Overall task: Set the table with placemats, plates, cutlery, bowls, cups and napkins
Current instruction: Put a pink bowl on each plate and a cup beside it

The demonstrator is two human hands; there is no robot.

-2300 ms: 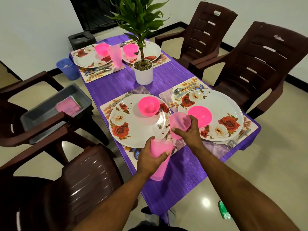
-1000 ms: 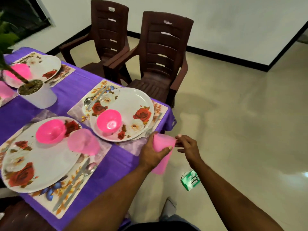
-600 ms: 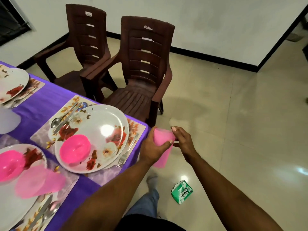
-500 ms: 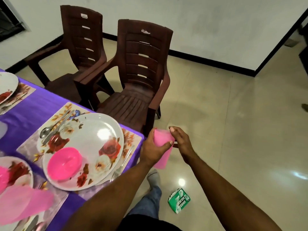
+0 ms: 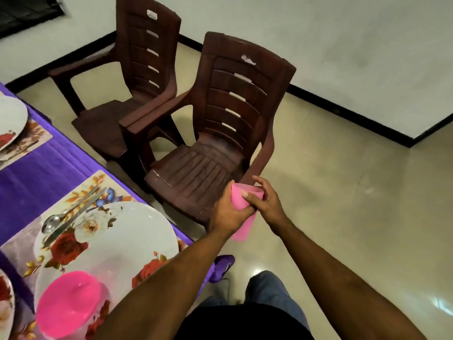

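A pink plastic cup [image 5: 241, 230] hangs off the table's corner, over the floor in front of a brown chair. My left hand [image 5: 226, 212] wraps around its side. My right hand [image 5: 266, 202] grips its rim, thumb over the edge. On the purple tablecloth [image 5: 36, 177] at lower left lies a floral placemat [image 5: 103, 181] with a large white rose-patterned plate [image 5: 117, 241]. A pink bowl [image 5: 69, 304] sits on that plate. A spoon [image 5: 63, 214] and a knife lie at the plate's far-left side.
Two brown plastic chairs [image 5: 220, 133] stand side by side next to the table, the nearer one just beyond my hands. Another plate [image 5: 9, 123] on a placemat shows at the left edge. Beige tiled floor [image 5: 343, 192] spreads to the right. My legs are below.
I have walked from the table end around its corner toward the chairs, carrying the cup. My right hand has closed onto the cup's rim. The green packet on the floor left view.
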